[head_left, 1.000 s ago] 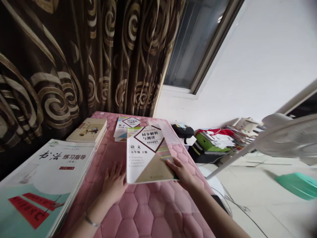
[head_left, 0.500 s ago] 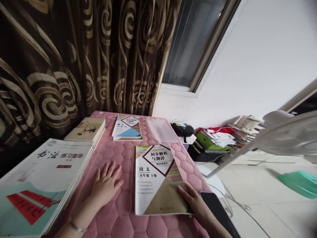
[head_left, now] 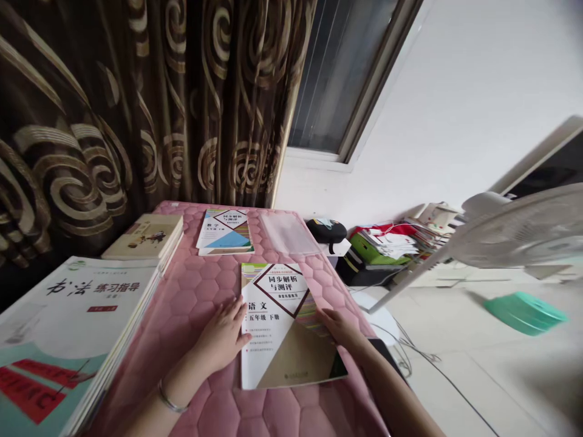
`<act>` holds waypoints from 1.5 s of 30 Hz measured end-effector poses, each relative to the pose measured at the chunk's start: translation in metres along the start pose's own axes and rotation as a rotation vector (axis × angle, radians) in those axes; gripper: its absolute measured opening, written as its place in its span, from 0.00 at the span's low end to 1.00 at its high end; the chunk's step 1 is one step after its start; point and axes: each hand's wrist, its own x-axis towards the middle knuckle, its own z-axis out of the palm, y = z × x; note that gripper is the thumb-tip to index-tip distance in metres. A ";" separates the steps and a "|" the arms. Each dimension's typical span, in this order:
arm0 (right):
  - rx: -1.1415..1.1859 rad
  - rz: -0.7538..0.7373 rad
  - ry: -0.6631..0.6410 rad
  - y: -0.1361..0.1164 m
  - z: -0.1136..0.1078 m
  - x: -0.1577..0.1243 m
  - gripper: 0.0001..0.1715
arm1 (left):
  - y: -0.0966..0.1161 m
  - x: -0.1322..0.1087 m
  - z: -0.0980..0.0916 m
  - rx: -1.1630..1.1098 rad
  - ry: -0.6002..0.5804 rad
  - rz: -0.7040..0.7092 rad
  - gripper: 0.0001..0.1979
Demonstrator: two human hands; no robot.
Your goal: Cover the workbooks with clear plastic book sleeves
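Observation:
A Chinese-language workbook (head_left: pixel 291 340), with a white, tan and striped cover, lies flat before me. At its left edge is my left hand (head_left: pixel 223 337), fingers stretched out, fingertips and thumb touching the cover's side. My right hand (head_left: pixel 344 331) has its fingers on the right edge, the thumb hidden from view. Further back rest a maths workbook (head_left: pixel 225 233) with a blue triangle and another booklet partly hidden beneath it. To the left stands a stack of books topped by a calligraphy exercise book (head_left: pixel 91 303).
A pink quilted cover (head_left: pixel 200 388) lies under the books. Behind the calligraphy stack is a beige book pile (head_left: pixel 146 237). A clear plastic sleeve (head_left: pixel 289 232) lies at the back right. Beyond the right edge are a dark case (head_left: pixel 325 230), a fan (head_left: pixel 519 224) and cables.
My left hand has moved right from the pink cover to the workbook's left edge. My right hand has slid slightly up along the right edge. The view has shifted a little.

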 end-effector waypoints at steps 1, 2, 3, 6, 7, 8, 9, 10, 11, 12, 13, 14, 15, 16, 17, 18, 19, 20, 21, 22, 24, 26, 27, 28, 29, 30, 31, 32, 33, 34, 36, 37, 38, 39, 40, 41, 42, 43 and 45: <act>-0.018 0.000 0.017 -0.004 0.001 0.002 0.21 | -0.003 0.000 0.005 0.017 0.021 -0.005 0.31; -0.032 0.000 0.021 -0.007 0.002 0.004 0.20 | -0.006 -0.001 0.009 0.037 0.045 -0.009 0.31; -0.042 0.000 0.015 -0.009 0.003 0.006 0.19 | -0.010 -0.001 0.013 0.060 0.071 -0.010 0.30; -0.060 0.004 0.042 -0.009 0.008 0.012 0.19 | -0.019 -0.002 0.025 0.117 0.159 0.014 0.30; -0.060 0.003 0.057 -0.008 0.009 0.013 0.19 | -0.022 -0.001 0.029 0.131 0.181 0.027 0.29; -0.061 0.001 0.074 -0.006 0.011 0.015 0.18 | -0.024 -0.001 0.032 0.144 0.200 0.038 0.29; -0.063 -0.001 0.093 -0.005 0.012 0.016 0.18 | -0.026 0.000 0.034 0.154 0.216 0.047 0.29; -0.063 -0.001 0.109 -0.003 0.013 0.017 0.17 | -0.028 0.001 0.037 0.163 0.229 0.053 0.29; -0.063 -0.002 0.124 -0.001 0.014 0.018 0.17 | -0.029 0.002 0.039 0.168 0.240 0.055 0.29; -0.063 -0.004 0.138 0.000 0.015 0.019 0.17 | -0.030 0.003 0.040 0.170 0.250 0.058 0.29; -0.063 -0.008 0.154 0.002 0.017 0.019 0.18 | -0.031 0.004 0.042 0.171 0.260 0.061 0.29; -0.063 -0.014 0.171 0.003 0.018 0.019 0.18 | -0.032 0.005 0.043 0.169 0.270 0.066 0.29; -0.062 -0.022 0.187 0.004 0.020 0.020 0.19 | -0.032 0.005 0.043 0.167 0.280 0.072 0.29; -0.062 -0.032 0.203 0.005 0.021 0.020 0.19 | -0.033 0.005 0.044 0.165 0.290 0.077 0.29; -0.061 -0.042 0.216 0.006 0.022 0.020 0.19 | -0.033 0.006 0.045 0.162 0.302 0.081 0.29; -0.061 -0.052 0.226 0.007 0.022 0.020 0.19 | -0.033 0.006 0.045 0.159 0.316 0.082 0.28; -0.062 -0.060 0.233 0.007 0.023 0.019 0.19 | -0.033 0.006 0.046 0.157 0.330 0.084 0.28; -0.064 -0.066 0.239 0.008 0.023 0.019 0.19 | -0.033 0.007 0.047 0.156 0.343 0.085 0.28; -0.066 -0.072 0.243 0.008 0.023 0.018 0.19 | -0.033 0.007 0.047 0.156 0.354 0.088 0.27; -0.069 -0.076 0.247 0.008 0.023 0.018 0.19 | -0.033 0.007 0.048 0.159 0.362 0.091 0.27; -0.075 -0.080 0.258 0.008 0.023 0.017 0.18 | -0.033 0.007 0.048 0.171 0.374 0.100 0.27; -0.087 -0.082 0.280 0.008 0.024 0.016 0.18 | -0.032 0.008 0.048 0.183 0.385 0.099 0.27; -0.097 -0.083 0.294 0.008 0.024 0.016 0.18 | -0.032 0.008 0.047 0.187 0.389 0.099 0.27; -0.105 -0.085 0.307 0.008 0.025 0.015 0.18 | -0.031 0.008 0.046 0.188 0.391 0.098 0.27; -0.110 -0.089 0.318 0.009 0.026 0.015 0.18 | -0.030 0.008 0.045 0.188 0.392 0.097 0.27; -0.113 -0.097 0.327 0.010 0.027 0.015 0.18 | -0.029 0.008 0.044 0.188 0.389 0.098 0.27; -0.111 -0.106 0.332 0.011 0.028 0.016 0.18 | -0.028 0.008 0.043 0.189 0.384 0.099 0.27; -0.108 -0.117 0.338 0.013 0.029 0.016 0.18 | -0.027 0.007 0.043 0.188 0.378 0.099 0.27; -0.107 -0.128 0.344 0.014 0.029 0.016 0.19 | -0.026 0.007 0.042 0.187 0.371 0.095 0.27; -0.109 -0.137 0.350 0.015 0.029 0.017 0.19 | -0.025 0.007 0.041 0.184 0.364 0.088 0.27; -0.119 -0.144 0.353 0.016 0.029 0.017 0.19 | -0.024 0.006 0.040 0.174 0.349 0.062 0.27; -0.126 -0.141 0.348 0.017 0.028 0.018 0.19 | -0.023 0.005 0.040 0.169 0.339 0.051 0.26; -0.132 -0.135 0.341 0.017 0.027 0.018 0.19 | -0.022 0.004 0.039 0.166 0.326 0.044 0.26; -0.138 -0.128 0.332 0.017 0.027 0.018 0.19 | -0.022 0.003 0.038 0.164 0.313 0.039 0.26; -0.143 -0.120 0.327 0.017 0.026 0.018 0.19 | -0.021 0.002 0.037 0.161 0.299 0.037 0.27; -0.146 -0.111 0.322 0.017 0.026 0.018 0.18 | -0.019 0.002 0.035 0.158 0.286 0.035 0.27; -0.150 -0.103 0.319 0.017 0.026 0.018 0.18 | -0.018 0.001 0.034 0.154 0.272 0.031 0.27; -0.154 -0.095 0.317 0.017 0.026 0.018 0.18 | -0.017 0.000 0.032 0.149 0.260 0.023 0.27; -0.166 -0.082 0.319 0.018 0.026 0.018 0.17 | -0.015 0.000 0.030 0.132 0.240 0.010 0.27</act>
